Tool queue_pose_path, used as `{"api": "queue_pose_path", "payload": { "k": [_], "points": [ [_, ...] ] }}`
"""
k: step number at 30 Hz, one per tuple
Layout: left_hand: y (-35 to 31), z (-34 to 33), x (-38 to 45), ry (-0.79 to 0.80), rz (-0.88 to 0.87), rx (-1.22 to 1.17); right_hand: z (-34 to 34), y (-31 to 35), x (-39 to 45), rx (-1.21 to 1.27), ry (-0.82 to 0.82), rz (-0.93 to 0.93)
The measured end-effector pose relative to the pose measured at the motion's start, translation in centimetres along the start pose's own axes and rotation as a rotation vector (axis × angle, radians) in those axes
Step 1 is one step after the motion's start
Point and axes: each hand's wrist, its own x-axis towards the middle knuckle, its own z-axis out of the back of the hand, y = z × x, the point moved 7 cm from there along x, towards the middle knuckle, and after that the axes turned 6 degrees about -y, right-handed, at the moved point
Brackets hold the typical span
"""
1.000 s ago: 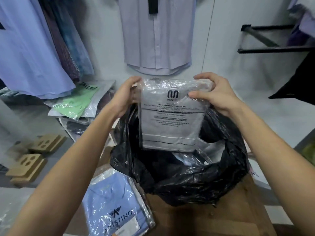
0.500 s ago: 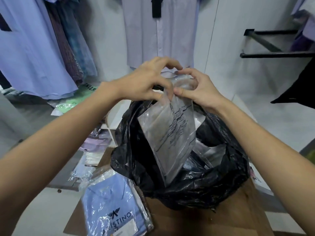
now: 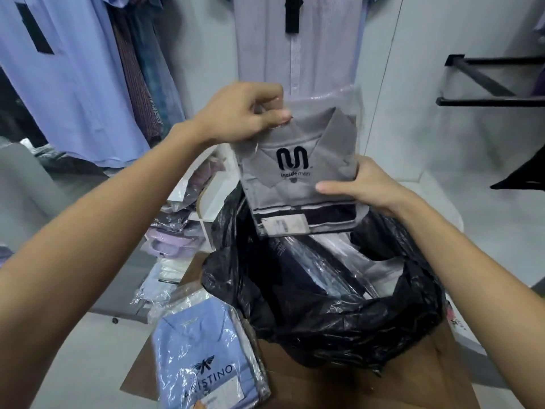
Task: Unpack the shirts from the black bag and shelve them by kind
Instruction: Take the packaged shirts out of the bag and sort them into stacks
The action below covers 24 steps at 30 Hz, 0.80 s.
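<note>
Clothing-shop wall behind; grey shirt pack (image 3: pixel 298 172) between left hand (image 3: pixel 241 116), right hand (image 3: pixel 362 187).

Pale grey-white wall (image 3: pixel 413 93) across the back, thin vertical seam running down it right of centre. Black metal wall bracket (image 3: pixel 489 84) upper right, one bar horizontal, one strut diagonal. Dark fabric corner (image 3: pixel 525 172) hangs in from the right edge. Light grey floor (image 3: pixel 88 343) lower left. White shelf unit (image 3: pixel 206 202) low at centre-left, open compartments. Brown wooden tabletop (image 3: pixel 413 388) fills the bottom. Lighting flat and even, cool tint, soft shadows only.
</note>
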Motion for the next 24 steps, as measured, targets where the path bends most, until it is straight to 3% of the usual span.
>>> {"api": "queue_pose_path", "payload": {
  "k": [3, 7, 11, 15, 18, 24],
  "points": [
    [0.6, 1.4, -0.2, -0.037, 0.033, -0.002, -1.3, -0.3, 0.6, 0.035, -0.057, 0.032],
    [3.2, 5.5, -2.1, -0.095, 0.237, -0.007, -3.9, -0.2, 1.6, 0.171, -0.101, 0.064],
    [7.3, 7.1, -9.7, -0.377, 0.483, -0.475, -8.4, -0.3, 2.2, 0.334, -0.074, 0.031],
    [10.5, 0.3, -20.5, -0.409, 0.805, -0.765, -15.2, -1.4, 2.1, 0.384, -0.024, -0.049],
    [11.2, -3.1, -27.4, -0.49, 0.989, -0.84, -20.6, -3.7, 0.5, 0.258, 0.031, -0.155],
    [11.4, -8.5, -39.4, -0.553, 1.311, -0.87, -28.1, -9.4, -4.9, -0.052, 0.177, -0.124]
  ]
}}
